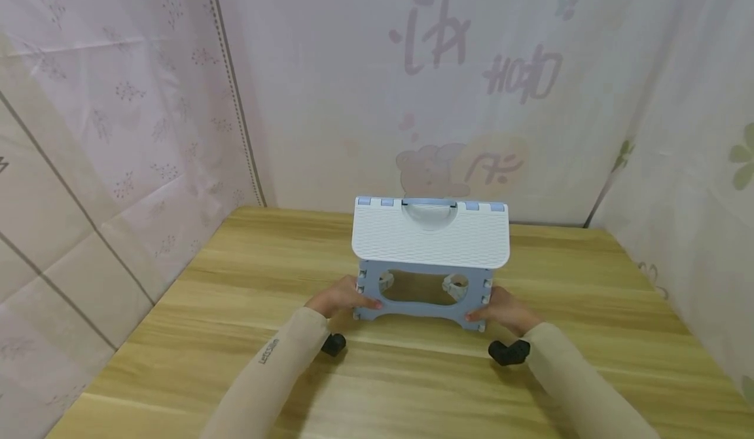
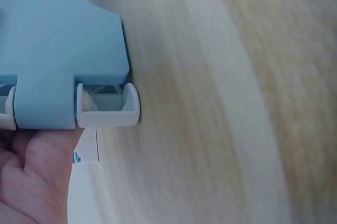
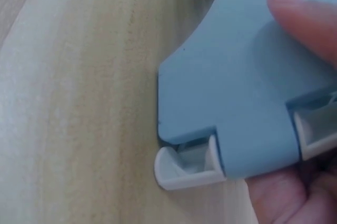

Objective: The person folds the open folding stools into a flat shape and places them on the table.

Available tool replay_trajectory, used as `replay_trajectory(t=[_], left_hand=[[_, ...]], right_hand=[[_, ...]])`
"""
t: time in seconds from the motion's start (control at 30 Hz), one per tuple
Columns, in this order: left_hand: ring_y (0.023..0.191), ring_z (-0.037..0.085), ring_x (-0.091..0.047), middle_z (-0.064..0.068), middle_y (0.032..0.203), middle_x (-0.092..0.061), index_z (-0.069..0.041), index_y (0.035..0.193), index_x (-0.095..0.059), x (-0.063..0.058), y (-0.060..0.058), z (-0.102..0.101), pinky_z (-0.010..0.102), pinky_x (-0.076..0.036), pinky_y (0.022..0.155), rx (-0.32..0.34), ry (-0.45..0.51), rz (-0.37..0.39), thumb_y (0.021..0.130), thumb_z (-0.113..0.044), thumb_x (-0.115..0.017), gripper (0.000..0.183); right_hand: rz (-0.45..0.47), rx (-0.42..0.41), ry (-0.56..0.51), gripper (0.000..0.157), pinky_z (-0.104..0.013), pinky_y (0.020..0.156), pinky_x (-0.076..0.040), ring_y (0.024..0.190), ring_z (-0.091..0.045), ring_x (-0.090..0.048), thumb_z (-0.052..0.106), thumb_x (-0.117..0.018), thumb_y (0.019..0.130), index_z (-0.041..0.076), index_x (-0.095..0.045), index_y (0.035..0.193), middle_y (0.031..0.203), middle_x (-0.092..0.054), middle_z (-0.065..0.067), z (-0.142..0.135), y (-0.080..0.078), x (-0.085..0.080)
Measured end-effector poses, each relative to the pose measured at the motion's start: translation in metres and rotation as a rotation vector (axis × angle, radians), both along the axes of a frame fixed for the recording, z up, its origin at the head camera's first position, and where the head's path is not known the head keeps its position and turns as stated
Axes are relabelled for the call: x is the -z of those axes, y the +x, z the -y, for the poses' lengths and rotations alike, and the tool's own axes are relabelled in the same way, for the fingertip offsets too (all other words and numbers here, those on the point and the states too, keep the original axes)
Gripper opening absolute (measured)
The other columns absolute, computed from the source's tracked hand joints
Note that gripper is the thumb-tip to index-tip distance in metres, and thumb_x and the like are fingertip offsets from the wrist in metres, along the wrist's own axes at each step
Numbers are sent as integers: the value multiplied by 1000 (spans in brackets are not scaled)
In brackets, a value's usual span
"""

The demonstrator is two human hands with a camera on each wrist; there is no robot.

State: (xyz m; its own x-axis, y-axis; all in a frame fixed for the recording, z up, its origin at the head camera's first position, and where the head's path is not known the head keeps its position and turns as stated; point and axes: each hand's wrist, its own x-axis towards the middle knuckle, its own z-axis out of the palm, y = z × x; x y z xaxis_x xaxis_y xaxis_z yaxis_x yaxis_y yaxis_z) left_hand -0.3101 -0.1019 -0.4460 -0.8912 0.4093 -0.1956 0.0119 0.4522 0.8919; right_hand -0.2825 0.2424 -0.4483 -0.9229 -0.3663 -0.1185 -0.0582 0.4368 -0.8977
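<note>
A white and light-blue folding step stool (image 1: 430,239) stands on the wooden table, its white ridged top panel sloping toward me with a handle cutout along the upper edge. Below that panel is the blue leg panel (image 1: 427,308), which has a wide opening. My left hand (image 1: 344,297) grips the lower left side of this leg panel, thumb on its front face. On the lower right side my right hand (image 1: 506,309) grips likewise. White hinge pieces (image 2: 108,105) line the panel's edge in the left wrist view. In the right wrist view, my thumb (image 3: 305,21) lies on the blue plastic.
The wooden table (image 1: 253,262) extends around the stool on all sides. Patterned cloth (image 1: 330,86) hangs behind the table and along both sides. Black devices (image 1: 509,352) sit at both wrists, below the beige sleeves.
</note>
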Motion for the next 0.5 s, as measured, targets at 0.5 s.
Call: replay_trajectory(t=[0.5], left_hand=[[112,29,-60,18,123,-65,1,127,-60,4,2,-1,48,-43,100,0,-1,-30,79,-5,-79,52]], right_hand=[[-7,6,-2,66,-49,93,-47,108,-35,-60,2,-76,77,-19,-43,130,121,-60,-31,2,-1,4]])
